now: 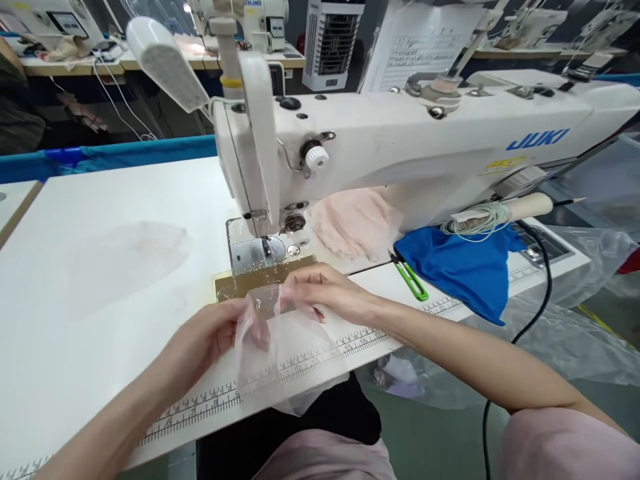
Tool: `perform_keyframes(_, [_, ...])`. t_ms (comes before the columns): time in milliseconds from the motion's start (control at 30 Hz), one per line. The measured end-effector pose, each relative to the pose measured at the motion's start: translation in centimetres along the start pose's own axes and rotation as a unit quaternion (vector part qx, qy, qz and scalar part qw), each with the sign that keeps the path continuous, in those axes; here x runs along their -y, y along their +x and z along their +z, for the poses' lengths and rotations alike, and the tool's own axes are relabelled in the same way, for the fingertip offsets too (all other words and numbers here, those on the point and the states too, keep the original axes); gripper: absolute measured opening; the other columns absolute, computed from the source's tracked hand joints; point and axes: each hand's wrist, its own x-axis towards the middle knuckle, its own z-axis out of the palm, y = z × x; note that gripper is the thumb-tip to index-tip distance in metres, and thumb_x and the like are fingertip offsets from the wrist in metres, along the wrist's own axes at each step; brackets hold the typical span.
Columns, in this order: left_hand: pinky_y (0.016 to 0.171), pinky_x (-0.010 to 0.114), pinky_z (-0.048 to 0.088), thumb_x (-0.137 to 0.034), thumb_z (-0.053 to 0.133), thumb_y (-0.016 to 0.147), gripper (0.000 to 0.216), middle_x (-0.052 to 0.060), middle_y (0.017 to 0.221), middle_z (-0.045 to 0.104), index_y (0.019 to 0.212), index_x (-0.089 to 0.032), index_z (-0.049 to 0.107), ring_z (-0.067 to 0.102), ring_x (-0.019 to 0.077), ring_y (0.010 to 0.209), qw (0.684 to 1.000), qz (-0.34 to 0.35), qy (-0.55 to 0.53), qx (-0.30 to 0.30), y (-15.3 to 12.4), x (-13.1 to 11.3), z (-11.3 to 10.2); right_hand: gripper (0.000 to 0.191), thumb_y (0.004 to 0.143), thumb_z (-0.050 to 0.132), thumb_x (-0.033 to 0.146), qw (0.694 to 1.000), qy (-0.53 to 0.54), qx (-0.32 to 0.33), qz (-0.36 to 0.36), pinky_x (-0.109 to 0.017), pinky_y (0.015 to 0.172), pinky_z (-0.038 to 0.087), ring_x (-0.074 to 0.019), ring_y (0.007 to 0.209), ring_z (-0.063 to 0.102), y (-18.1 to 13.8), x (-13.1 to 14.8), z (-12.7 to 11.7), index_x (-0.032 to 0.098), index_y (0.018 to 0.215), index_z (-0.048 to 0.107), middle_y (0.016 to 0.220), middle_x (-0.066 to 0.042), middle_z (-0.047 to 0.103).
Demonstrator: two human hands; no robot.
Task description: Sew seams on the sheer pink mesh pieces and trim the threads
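Observation:
A sheer, pale pink piece of fabric (293, 343) is stretched between my two hands at the front of the sewing machine (400, 140). My left hand (220, 330) pinches its left edge, with some fingers showing through the cloth. My right hand (325, 290) pinches the top edge on the right. The fabric hangs down over the printed ruler strip and past the table's front edge. Just behind my hands lie a brown strip (245, 281) and the needle area with its metal plate (245, 255). Another sheer piece (145, 257) lies flat on the table at left.
Peach fabric (353, 223) lies under the machine arm. Green thread snips (411, 279) rest beside a blue cloth (463, 263). A wooden-handled tool wound with cord (500, 213) lies on the cloth. A black cable (543, 293) hangs over the right edge.

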Motion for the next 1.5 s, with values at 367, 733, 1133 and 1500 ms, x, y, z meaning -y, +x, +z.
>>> perform_keyframes(367, [0.046, 0.021, 0.026, -0.046, 0.068, 0.079, 0.03, -0.009, 0.053, 0.037, 0.073, -0.022, 0.052, 0.032, 0.0079, 0.047, 0.973, 0.047, 0.21, -0.086, 2.1, -1.7, 0.1, 0.016, 0.083, 0.068, 0.03, 0.993, -0.099, 0.065, -0.002, -0.018, 0.046, 0.043, -0.005, 0.046, 0.053, 2.0, 0.2, -1.1, 0.014, 0.082, 0.068, 0.057, 0.006, 0.056])
perform_keyframes(733, [0.043, 0.02, 0.03, -0.036, 0.05, 0.092, 0.019, -0.008, 0.053, 0.054, 0.09, -0.024, 0.066, 0.038, 0.0079, 0.044, 0.912, 0.148, 0.334, -0.19, 2.9, 0.2, -0.2, 0.009, 0.087, 0.062, 0.019, 0.948, -0.299, -0.05, -0.095, -0.018, 0.052, 0.046, -0.0057, 0.051, 0.058, 2.3, 0.1, -1.7, 0.015, 0.082, 0.069, 0.06, 0.005, 0.061])
perform_keyframes(1133, [0.042, 0.018, 0.037, -0.026, 0.054, 0.089, 0.016, -0.008, 0.061, 0.068, 0.087, -0.025, 0.069, 0.048, 0.0067, 0.041, 0.888, 0.203, 0.345, -0.225, 3.2, 0.9, -0.3, 0.007, 0.088, 0.063, 0.016, 0.901, -0.363, -0.094, -0.22, -0.015, 0.053, 0.041, -0.0029, 0.046, 0.044, 2.1, -1.4, -1.2, 0.014, 0.095, 0.065, 0.053, 0.012, 0.043])
perform_keyframes(1500, [0.042, 0.018, 0.038, -0.03, 0.054, 0.091, 0.016, -0.009, 0.057, 0.066, 0.086, -0.027, 0.069, 0.05, 0.0071, 0.042, 0.872, 0.216, 0.371, -0.236, 3.1, 1.0, -0.2, 0.011, 0.088, 0.057, 0.012, 0.887, -0.385, -0.075, -0.245, -0.016, 0.048, 0.039, -0.0035, 0.044, 0.041, 2.2, -1.7, -1.1, 0.013, 0.097, 0.062, 0.052, 0.012, 0.039])
